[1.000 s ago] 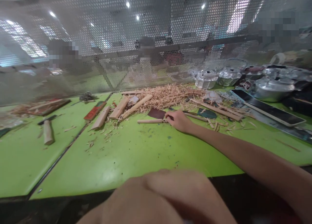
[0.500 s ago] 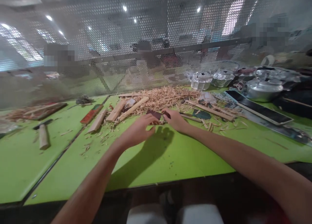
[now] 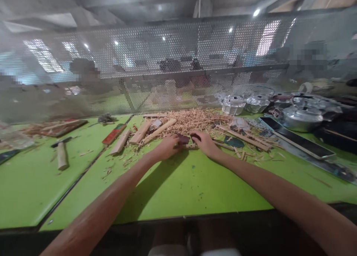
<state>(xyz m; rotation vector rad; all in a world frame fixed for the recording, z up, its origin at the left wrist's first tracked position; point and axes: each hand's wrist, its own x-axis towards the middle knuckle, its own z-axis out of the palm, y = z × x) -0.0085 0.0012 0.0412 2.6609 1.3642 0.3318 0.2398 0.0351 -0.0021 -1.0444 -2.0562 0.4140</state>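
Note:
A small dark reddish-brown sheet (image 3: 183,139), which looks like sandpaper, is between my hands near the shavings. My left hand (image 3: 167,146) is closed at its left edge, fingertips partly hidden. At its right side, my right hand (image 3: 205,143) has curled, closed fingers; what they grip is unclear. A short pale wooden piece (image 3: 191,147) lies just below the sheet. Beyond my right hand are a thin wooden stick (image 3: 224,146) and a dark green flat piece (image 3: 233,141).
Wood shavings (image 3: 195,120) are heaped against the perforated screen (image 3: 173,81). At left lie a hammer (image 3: 62,155), a red-orange block (image 3: 113,134) and wood strips (image 3: 140,132). Metal kettles (image 3: 302,118) and a phone (image 3: 304,139) stand or lie right. People sit behind the screen.
My left hand has closed its spread fingers at the dark sheet. My right hand stays beside the sheet, fingers bent. The camera view has tilted up slightly.

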